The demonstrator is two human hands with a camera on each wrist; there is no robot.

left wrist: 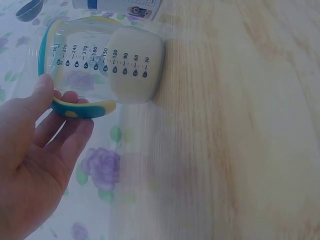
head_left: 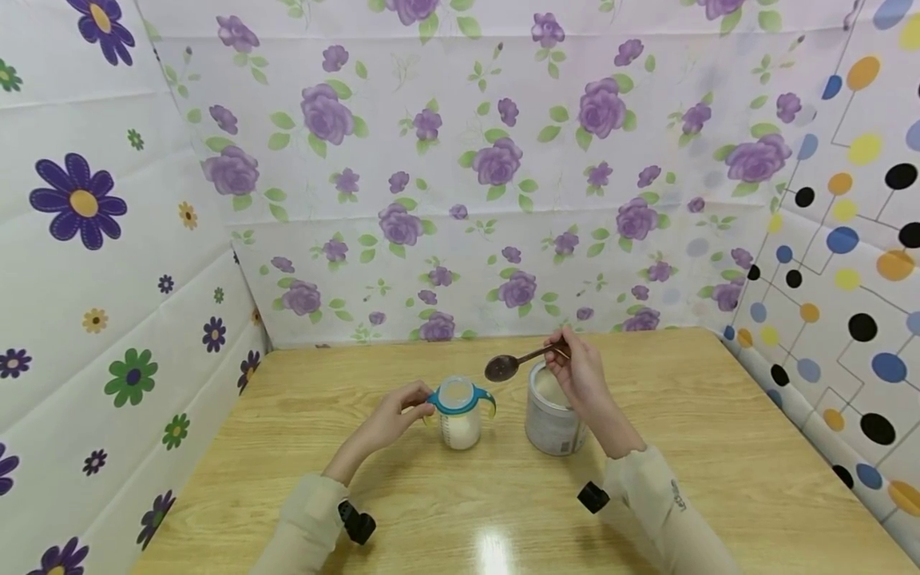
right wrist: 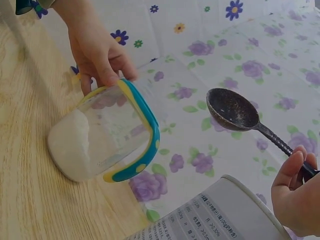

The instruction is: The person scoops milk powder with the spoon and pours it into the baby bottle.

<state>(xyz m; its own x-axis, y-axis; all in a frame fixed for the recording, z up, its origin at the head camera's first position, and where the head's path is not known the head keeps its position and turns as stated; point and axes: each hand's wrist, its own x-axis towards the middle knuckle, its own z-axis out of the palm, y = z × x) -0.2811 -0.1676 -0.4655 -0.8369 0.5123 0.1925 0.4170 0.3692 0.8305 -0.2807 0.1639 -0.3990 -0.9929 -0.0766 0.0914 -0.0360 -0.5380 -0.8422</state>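
The left hand [head_left: 391, 419] curls its fingers [left wrist: 60, 102] round the handle of the cup [head_left: 460, 419], which stands on the bench [head_left: 719, 447] partly filled with white powder. The right hand [head_left: 582, 375] pinches the spoon [head_left: 513, 363], its bowl hanging between cup and tin [head_left: 552, 419]. A loose grip could tip the cup; a careless pass could scatter powder. The spoon's load is hard to read, and the tin's contents are partly hidden.

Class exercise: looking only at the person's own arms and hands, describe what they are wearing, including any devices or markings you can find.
Both hands, left hand and right hand, are bare. Each forearm wears a pale beige long sleeve. The right sleeve carries small dark lettering, too small to read. A small black device sits at the left wrist and another black device at the right.
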